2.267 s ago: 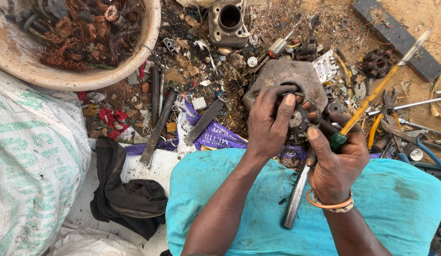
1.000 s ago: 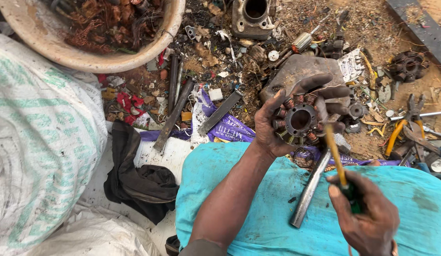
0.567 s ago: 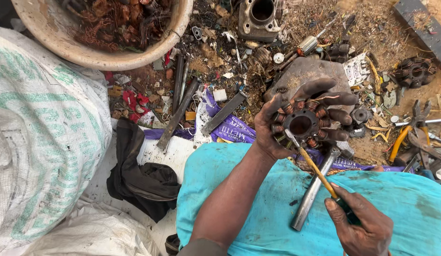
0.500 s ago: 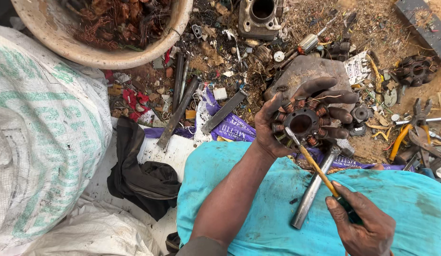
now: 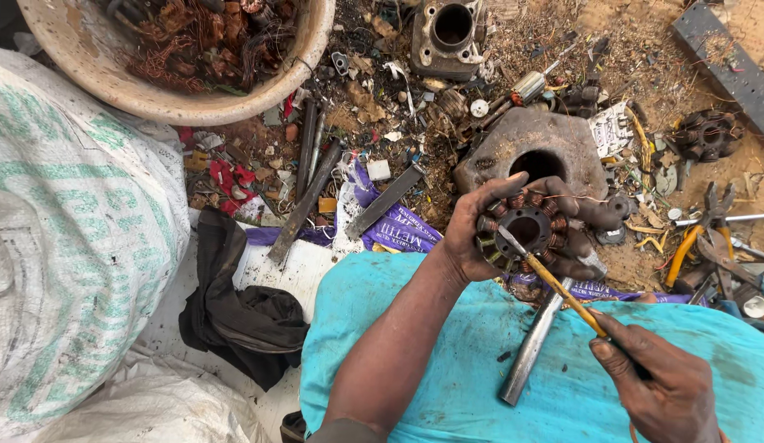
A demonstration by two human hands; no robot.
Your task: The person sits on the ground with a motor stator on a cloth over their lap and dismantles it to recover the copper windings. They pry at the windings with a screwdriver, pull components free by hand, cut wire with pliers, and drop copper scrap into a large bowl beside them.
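Nearest, the right hand [image 5: 661, 385] grips a yellow-shafted screwdriver [image 5: 562, 291], its tip against a copper-wound stator [image 5: 526, 234] clasped in the left hand [image 5: 489, 230] above the teal cloth [image 5: 448, 344] (a steel rod [image 5: 530, 349] lies on it). Beyond, on the littered ground, sits a grey metal housing [image 5: 534, 148]. Farthest, a worn basin [image 5: 185, 90] holds tangled copper wire [image 5: 201, 33].

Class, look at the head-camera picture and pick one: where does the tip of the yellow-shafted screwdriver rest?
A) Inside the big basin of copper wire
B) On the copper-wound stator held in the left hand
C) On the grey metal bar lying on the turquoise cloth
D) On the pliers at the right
B: the right hand holds the screwdriver with its tip against the stator, gripped by the left hand.
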